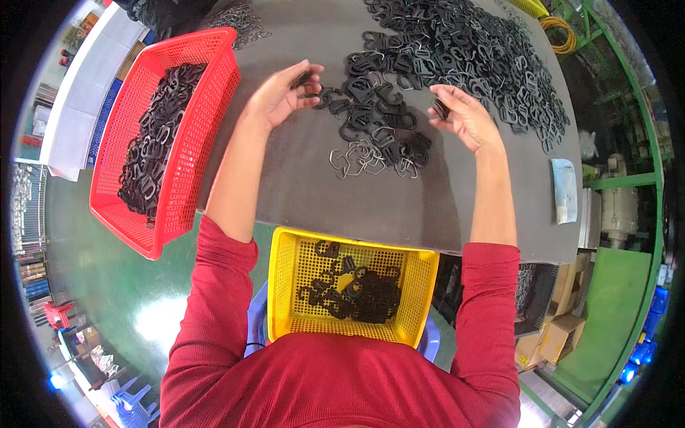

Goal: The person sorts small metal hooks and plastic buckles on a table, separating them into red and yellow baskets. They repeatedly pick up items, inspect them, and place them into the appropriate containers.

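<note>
Hands: two, both above the grey table [285, 189], well apart. Left hand [285, 98]: fingers curled, grasping a black piece [302, 80] near the fingertips; exact shape partly hidden. Right hand [462, 118]: thumb and fingers pinched on a dark piece [441, 109]; number of parts in the grip cannot be told.

Baskets: two.
1. Red basket [191, 143], one, tilted at the table's left edge. Contents: a long heap of black hooks [153, 146], overlapping, too many to count.
2. Yellow basket [283, 292], one, between the person's body and the table's near edge. Contents: black parts [377, 294], densest toward the right half, a few scattered at left and along the far side; bottom mesh visible between them. Exact count not possible. Blue plastic [431, 339] shows beneath and on both sides.

Loose on table: one large spread of black buckles [464, 46] at the far right, uncountable; a smaller group of black clips [378, 107] joins it and lies between the two hands. Silver wire pieces: two main lots, a small cluster [357, 158] at the near end of that group and a heap [239, 25] at the far left. Blue packet [564, 191]: one, at the right edge.
</note>
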The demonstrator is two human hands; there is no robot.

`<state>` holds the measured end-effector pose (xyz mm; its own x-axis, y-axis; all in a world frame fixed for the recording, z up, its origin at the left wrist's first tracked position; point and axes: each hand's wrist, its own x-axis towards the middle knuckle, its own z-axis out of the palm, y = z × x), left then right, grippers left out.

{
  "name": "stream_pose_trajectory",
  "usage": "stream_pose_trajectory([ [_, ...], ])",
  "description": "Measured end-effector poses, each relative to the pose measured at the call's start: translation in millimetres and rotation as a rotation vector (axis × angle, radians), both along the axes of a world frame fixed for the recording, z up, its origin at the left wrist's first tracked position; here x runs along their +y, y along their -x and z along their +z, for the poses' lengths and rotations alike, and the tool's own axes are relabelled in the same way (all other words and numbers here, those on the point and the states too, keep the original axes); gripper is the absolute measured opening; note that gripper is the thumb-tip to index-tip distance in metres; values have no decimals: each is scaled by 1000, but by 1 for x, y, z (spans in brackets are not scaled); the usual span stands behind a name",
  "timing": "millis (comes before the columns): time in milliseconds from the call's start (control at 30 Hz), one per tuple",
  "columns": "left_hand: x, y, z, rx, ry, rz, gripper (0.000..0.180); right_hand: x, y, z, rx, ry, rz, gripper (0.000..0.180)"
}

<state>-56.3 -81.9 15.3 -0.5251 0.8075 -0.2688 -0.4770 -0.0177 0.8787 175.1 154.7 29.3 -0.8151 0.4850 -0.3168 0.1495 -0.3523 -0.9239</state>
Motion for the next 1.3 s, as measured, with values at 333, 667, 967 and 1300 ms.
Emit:
stream_pose_trajectory([
  [333,63,-36,-10,1278,672,14,43,-35,74,-13,-678,-1165,255,41],
  [667,18,0,9,715,346,-15,27,-2,51,-30,-360,-892,312,45],
  [967,-40,-132,49,848,-70,-1232,31,-16,58,-19,-586,-1168,449,41],
  [1300,70,-43,-7,1561,755,41,41,-23,44,-15,-605,-1146,313,49],
])
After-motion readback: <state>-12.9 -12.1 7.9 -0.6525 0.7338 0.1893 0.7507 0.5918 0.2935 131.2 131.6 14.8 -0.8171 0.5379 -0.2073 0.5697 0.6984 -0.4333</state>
